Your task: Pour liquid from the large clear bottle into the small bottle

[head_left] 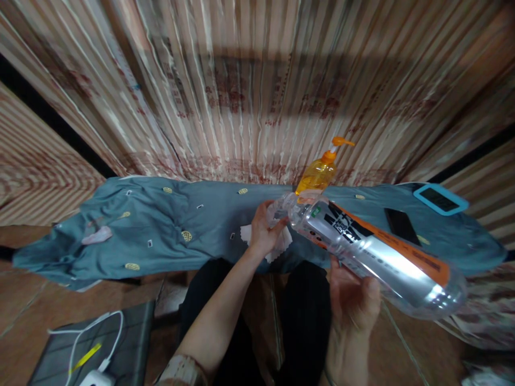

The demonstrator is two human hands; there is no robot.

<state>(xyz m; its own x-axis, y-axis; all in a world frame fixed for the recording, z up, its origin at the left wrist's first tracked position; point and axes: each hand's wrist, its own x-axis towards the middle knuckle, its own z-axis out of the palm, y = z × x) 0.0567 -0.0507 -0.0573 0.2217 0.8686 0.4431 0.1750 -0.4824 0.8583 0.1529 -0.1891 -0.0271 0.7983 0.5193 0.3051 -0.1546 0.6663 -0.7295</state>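
A large clear plastic bottle (374, 252) with a silver and orange label lies tilted across my view, its narrow end up and to the left. My right hand (356, 303) supports it from below, thumb and fingers along its underside. My left hand (263, 233) has its fingers closed around a clear plastic piece (278, 208) at the bottle's narrow end. Whether this piece is joined to the bottle I cannot tell. Beneath my left hand lies a white scalloped-edged cloth or tissue (277, 251). Just behind the bottle's narrow end stands an orange-topped pump bottle (316, 176) with yellow liquid.
A blue-green patterned cloth (217, 214) covers the narrow table. On its right are a dark phone (402, 225) and a light-blue-framed device (440, 199); a pale pink item (97, 236) lies left. A striped curtain (249, 96) hangs behind. White cable (76, 343) lies lower left.
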